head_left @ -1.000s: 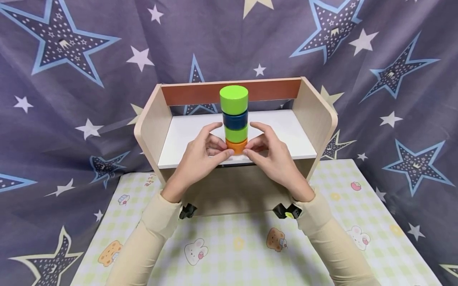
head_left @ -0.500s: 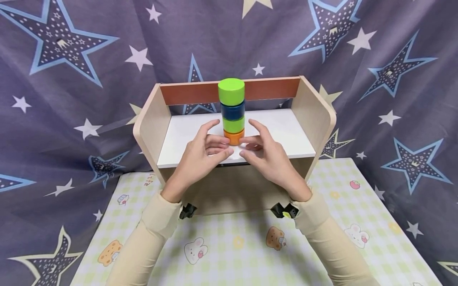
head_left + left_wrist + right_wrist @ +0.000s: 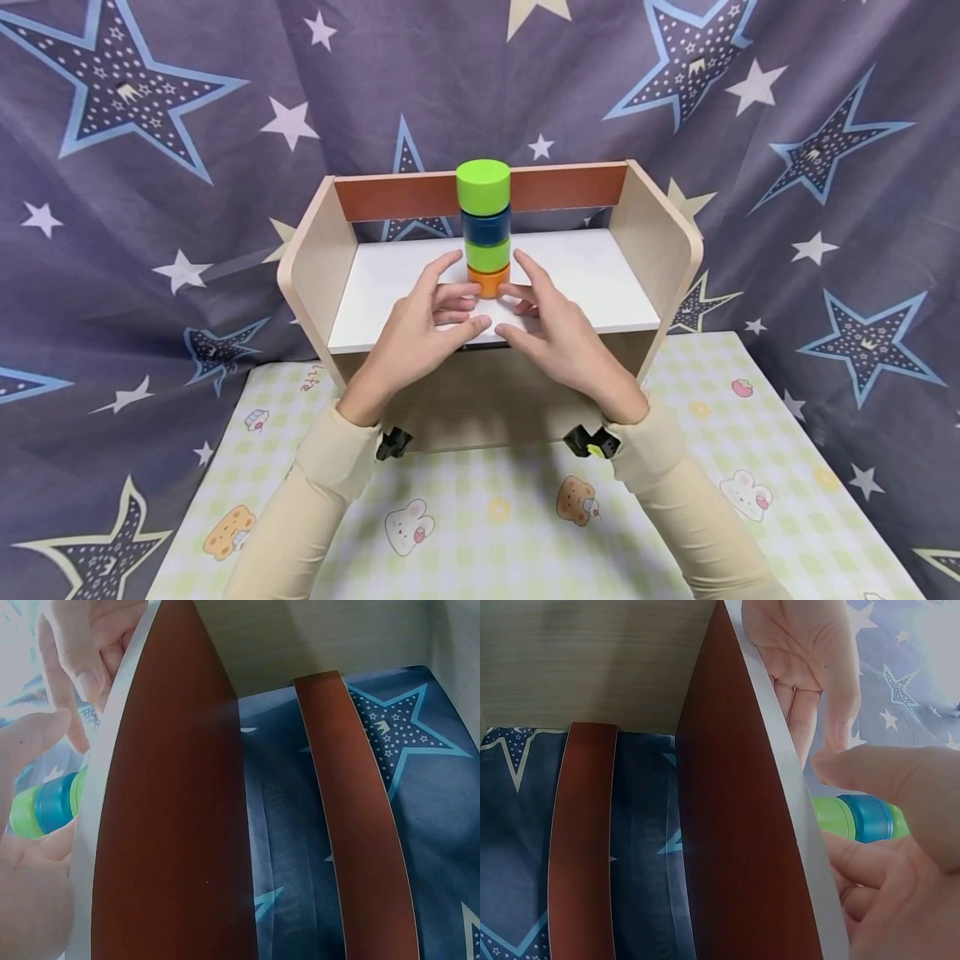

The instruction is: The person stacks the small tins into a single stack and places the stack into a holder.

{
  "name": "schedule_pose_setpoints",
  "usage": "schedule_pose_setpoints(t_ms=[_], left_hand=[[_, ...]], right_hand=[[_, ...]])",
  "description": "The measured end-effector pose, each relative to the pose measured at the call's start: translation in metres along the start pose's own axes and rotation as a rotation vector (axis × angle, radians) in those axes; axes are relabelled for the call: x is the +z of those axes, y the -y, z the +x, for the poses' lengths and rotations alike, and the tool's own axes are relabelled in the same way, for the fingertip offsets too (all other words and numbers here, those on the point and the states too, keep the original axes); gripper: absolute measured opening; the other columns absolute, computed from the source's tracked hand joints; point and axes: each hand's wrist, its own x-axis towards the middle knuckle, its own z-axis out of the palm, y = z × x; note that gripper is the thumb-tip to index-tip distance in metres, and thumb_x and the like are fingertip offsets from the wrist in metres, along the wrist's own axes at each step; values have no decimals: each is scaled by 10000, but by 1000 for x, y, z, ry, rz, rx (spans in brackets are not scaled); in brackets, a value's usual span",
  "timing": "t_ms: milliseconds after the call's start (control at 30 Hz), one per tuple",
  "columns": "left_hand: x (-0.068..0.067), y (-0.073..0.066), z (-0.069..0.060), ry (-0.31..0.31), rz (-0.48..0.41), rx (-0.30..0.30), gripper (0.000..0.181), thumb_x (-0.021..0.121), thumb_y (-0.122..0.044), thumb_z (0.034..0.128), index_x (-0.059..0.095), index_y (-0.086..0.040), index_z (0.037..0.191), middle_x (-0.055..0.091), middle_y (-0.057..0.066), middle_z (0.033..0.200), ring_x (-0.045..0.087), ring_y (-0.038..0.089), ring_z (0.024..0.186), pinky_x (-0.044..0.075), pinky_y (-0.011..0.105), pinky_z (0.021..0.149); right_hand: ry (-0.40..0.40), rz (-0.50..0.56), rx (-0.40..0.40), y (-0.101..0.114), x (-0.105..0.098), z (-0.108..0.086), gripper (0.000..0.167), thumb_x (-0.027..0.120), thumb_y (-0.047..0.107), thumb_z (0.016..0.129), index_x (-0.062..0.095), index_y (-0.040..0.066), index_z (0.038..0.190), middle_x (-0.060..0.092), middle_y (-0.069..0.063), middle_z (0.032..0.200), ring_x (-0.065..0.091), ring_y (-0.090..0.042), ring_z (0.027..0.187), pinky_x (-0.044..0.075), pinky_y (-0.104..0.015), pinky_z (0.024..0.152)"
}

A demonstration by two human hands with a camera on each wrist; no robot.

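Observation:
A tower of round, smooth cylindrical pieces stands upright on the white shelf board (image 3: 570, 287). From the bottom it goes orange piece (image 3: 488, 283), green piece (image 3: 487, 256), dark blue piece (image 3: 486, 227) and a wider bright green piece (image 3: 483, 190) on top. My left hand (image 3: 420, 329) lies to its left, fingers loosely extended, fingertips beside the orange piece. On the other side my right hand (image 3: 561, 337) mirrors it. Both thumbs are off the tower, in front of it. Whether any fingertip still touches the orange piece I cannot tell. Both wrist views catch part of the tower behind the board edge.
The wooden shelf unit has side panels (image 3: 318, 258) left and right and a reddish-brown back rail (image 3: 570, 188). It stands on a checked tablecloth (image 3: 495, 550) with cartoon prints. A purple star-patterned curtain (image 3: 225, 50) hangs behind and at the sides.
The tower has slid back on the shelf, away from me. My thumbs have come off the orange piece, and the right hand has shifted slightly left.

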Motion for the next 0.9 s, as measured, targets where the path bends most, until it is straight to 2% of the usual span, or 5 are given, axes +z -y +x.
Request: schedule_pose_setpoints(t_ms=[367,600,733,900], left_hand=[[0,1,-1,-6,30,7,832,792,-269,887,303,-134,1547,653,69,1293,664,155,1073,541,296,901],[1,0,-2,-25,-6,40,726,790,-249,892,406,-140,1498,670,56,1244,669,168,1037,551,306,883],[2,-3,-6,-51,-42,74,637,788,-224,894,487,-158,1452,682,46,1202,669,163,1017,562,313,861],[-1,-8,-19,-93,-53,164,544,784,-150,893,557,-113,1387,686,91,1166,685,165,988,566,301,841]], right_hand=[[6,-41,-29,0,2,1,887,769,134,901,198,50,1576,630,-126,1325,618,-260,1015,493,-436,887],[-31,2,-20,0,-1,-1,784,770,114,897,310,42,1528,640,-108,1306,637,-226,1012,526,-399,869],[-69,30,-42,4,-4,-5,678,768,84,892,413,9,1464,661,-115,1252,660,-221,999,543,-372,875],[-124,56,-109,7,-8,-14,573,767,54,882,503,2,1388,680,-128,1167,666,-224,985,551,-362,863]])
